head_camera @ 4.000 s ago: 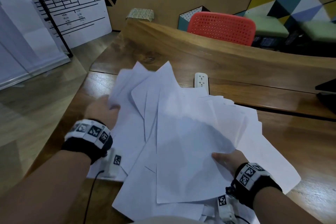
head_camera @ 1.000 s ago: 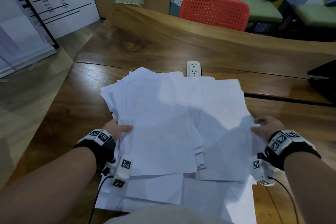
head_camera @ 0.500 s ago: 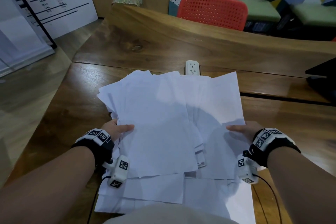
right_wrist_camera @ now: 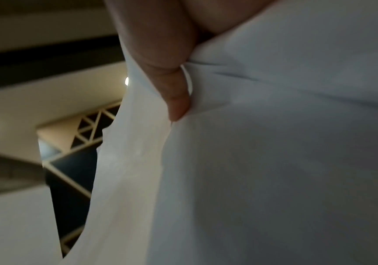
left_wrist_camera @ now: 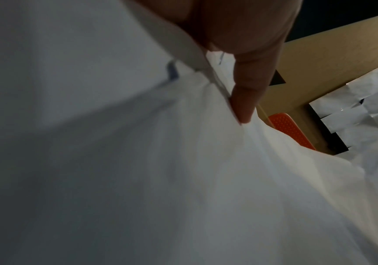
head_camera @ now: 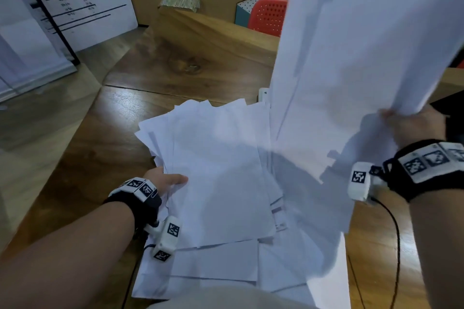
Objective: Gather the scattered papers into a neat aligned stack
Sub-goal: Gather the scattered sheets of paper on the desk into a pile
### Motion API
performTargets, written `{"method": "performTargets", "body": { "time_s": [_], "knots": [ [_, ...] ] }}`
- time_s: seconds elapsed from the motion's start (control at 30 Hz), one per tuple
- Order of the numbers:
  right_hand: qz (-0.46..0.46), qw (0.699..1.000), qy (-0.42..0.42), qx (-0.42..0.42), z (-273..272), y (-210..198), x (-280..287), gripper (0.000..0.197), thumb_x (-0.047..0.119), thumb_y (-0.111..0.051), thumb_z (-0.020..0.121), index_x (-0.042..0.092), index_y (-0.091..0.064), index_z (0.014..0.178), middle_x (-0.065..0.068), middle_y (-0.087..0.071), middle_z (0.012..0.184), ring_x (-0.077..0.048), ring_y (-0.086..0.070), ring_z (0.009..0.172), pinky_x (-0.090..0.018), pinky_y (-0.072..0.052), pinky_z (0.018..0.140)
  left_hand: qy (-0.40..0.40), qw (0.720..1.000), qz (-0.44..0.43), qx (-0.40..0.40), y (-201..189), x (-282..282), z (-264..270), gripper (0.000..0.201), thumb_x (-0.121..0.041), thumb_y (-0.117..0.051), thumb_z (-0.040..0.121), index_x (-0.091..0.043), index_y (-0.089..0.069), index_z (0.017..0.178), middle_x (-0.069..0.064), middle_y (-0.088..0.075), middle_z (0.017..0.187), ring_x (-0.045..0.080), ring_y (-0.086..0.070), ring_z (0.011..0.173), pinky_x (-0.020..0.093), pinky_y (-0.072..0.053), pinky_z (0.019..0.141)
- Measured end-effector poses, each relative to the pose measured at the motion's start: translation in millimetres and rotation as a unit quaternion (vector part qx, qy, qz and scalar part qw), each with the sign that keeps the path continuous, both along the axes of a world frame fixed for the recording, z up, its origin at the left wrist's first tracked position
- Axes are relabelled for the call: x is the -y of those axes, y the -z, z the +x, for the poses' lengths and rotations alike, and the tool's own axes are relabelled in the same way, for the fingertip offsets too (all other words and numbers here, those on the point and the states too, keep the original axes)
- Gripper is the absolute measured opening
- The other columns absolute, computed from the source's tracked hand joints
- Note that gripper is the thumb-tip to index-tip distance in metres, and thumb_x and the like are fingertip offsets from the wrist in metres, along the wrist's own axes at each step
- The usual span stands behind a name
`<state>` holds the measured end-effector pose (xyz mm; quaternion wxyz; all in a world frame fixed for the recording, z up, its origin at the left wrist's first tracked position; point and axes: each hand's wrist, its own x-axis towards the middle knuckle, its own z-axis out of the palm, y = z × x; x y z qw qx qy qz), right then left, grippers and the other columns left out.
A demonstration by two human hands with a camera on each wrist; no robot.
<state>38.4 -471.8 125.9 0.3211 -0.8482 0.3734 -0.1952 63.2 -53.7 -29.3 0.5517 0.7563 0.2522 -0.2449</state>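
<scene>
Paper this thin flops and slides: your right hand [head_camera: 414, 125] pinches raised sheets [head_camera: 351, 57] by their near edge, your left hand [head_camera: 164, 182] grips the worktop pile [head_camera: 221, 170] at its left side.

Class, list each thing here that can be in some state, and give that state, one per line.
Lifted sheets: raised off the desk, fanned unevenly.
Paper pile: on the desk, edges misaligned.
Right hand: grips the lifted sheets.
Left hand: holds the pile's left edge.
Red chair: unoccupied.

Her left hand [head_camera: 163, 182] reaches forward low, thumb on top of the papers [head_camera: 218, 173], fingers tucked under their edge. The right hand [head_camera: 414, 125] is raised higher, thumb pinching a lifted sheaf [head_camera: 351, 63].
</scene>
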Motion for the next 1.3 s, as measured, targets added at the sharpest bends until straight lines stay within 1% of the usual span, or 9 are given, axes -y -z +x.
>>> {"method": "performTargets", "body": {
  "time_s": [0.17, 0.3, 0.57, 0.67, 0.77, 0.9, 1.03, 1.17, 1.3],
  "knots": [
    [0.131, 0.978, 0.039, 0.155, -3, -16, -23, 0.010, 0.026, -0.065, 0.080, 0.018, -0.059, 0.078, -0.001, -0.065, 0.083, -0.003, -0.061, 0.061, -0.013, -0.047, 0.051, 0.061, 0.997, 0.042, 0.002, -3, -2, 0, 0.056, -0.016, -0.081, 0.063, -0.004, -0.059, 0.113, 0.009, -0.064, 0.115, 0.031, -0.061, 0.104, 0.040, -0.047, 0.097],
    [0.188, 0.956, 0.072, 0.212, -3, -18, -40, 0.022, 0.023, -0.058, 0.082, 0.018, -0.059, 0.103, 0.003, -0.063, 0.096, -0.017, -0.065, 0.086, -0.008, -0.044, 0.048, 0.076, 0.995, 0.057, 0.004, -8, -2, -3, 0.036, -0.006, -0.070, 0.077, -0.010, -0.057, 0.111, 0.006, -0.058, 0.101, 0.023, -0.054, 0.091, 0.029, -0.039, 0.083],
    [0.224, 0.933, 0.094, 0.264, 20, -31, -52, 0.050, 0.035, -0.060, 0.083, 0.021, -0.051, 0.130, 0.010, -0.059, 0.112, -0.008, -0.056, 0.098, -0.005, -0.046, 0.066, 0.120, 0.989, 0.082, -0.002, -14, 0, -3, 0.022, -0.005, -0.070, 0.076, -0.009, -0.061, 0.095, 0.009, -0.062, 0.098, 0.025, -0.055, 0.086, 0.029, -0.040, 0.079],
    [0.255, 0.922, 0.096, 0.275, 26, -30, -61, 0.059, 0.050, -0.068, 0.063, 0.033, -0.055, 0.118, 0.014, -0.061, 0.105, -0.013, -0.059, 0.098, -0.029, -0.050, 0.092, 0.125, 0.988, 0.092, -0.003, -16, 1, -3, 0.022, -0.007, -0.070, 0.076, -0.008, -0.061, 0.097, 0.008, -0.061, 0.095, 0.022, -0.055, 0.080, 0.029, -0.040, 0.076],
    [0.268, 0.926, 0.099, 0.248, 30, -28, -68, 0.043, 0.062, -0.062, 0.051, 0.043, -0.054, 0.089, 0.020, -0.060, 0.091, -0.016, -0.061, 0.095, -0.035, -0.050, 0.092, 0.125, 0.987, 0.100, 0.009, -15, 1, -4, 0.018, -0.008, -0.069, 0.077, -0.008, -0.060, 0.093, 0.007, -0.061, 0.089, 0.014, -0.054, 0.068, 0.029, -0.040, 0.073],
    [0.276, 0.941, 0.031, 0.192, 34, -24, -80, 0.036, 0.034, -0.064, 0.078, 0.020, -0.057, 0.110, 0.014, -0.060, 0.086, -0.014, -0.060, 0.090, -0.020, -0.048, 0.072, 0.116, 0.988, 0.096, -0.011, -11, -3, -2, 0.023, -0.016, -0.069, 0.077, -0.008, -0.063, 0.098, 0.010, -0.065, 0.096, 0.024, -0.060, 0.083, 0.031, -0.044, 0.079],
    [0.260, 0.963, -0.046, 0.049, 26, 12, -82, 0.033, 0.030, -0.067, 0.083, 0.010, -0.058, 0.109, -0.003, -0.061, 0.099, -0.021, -0.057, 0.079, -0.017, -0.042, 0.050, -0.023, 0.997, -0.029, -0.068, 12, -14, 8, 0.083, -0.061, -0.078, 0.050, -0.005, -0.064, 0.110, 0.017, -0.067, 0.112, 0.038, -0.061, 0.105, 0.047, -0.045, 0.100],
    [0.310, 0.947, -0.059, -0.069, 10, 67, -90, 0.040, 0.021, -0.074, 0.079, -0.008, -0.061, 0.103, -0.017, -0.062, 0.095, -0.026, -0.058, 0.081, -0.032, -0.044, 0.067, -0.128, 0.982, -0.112, -0.080, -3, -8, 4, 0.058, -0.064, -0.059, 0.074, -0.010, -0.069, 0.091, 0.011, -0.072, 0.088, 0.032, -0.066, 0.085, 0.040, -0.052, 0.081],
    [0.359, 0.914, -0.115, -0.148, -4, 111, -92, 0.037, 0.001, -0.079, 0.061, 0.000, -0.068, 0.097, -0.015, -0.071, 0.093, -0.035, -0.068, 0.090, -0.043, -0.053, 0.087, -0.097, 0.984, -0.137, -0.062, -11, 0, -3, 0.043, -0.041, -0.066, 0.080, -0.001, -0.067, 0.099, 0.017, -0.069, 0.101, 0.032, -0.064, 0.085, 0.042, -0.051, 0.085]
  ]
}}
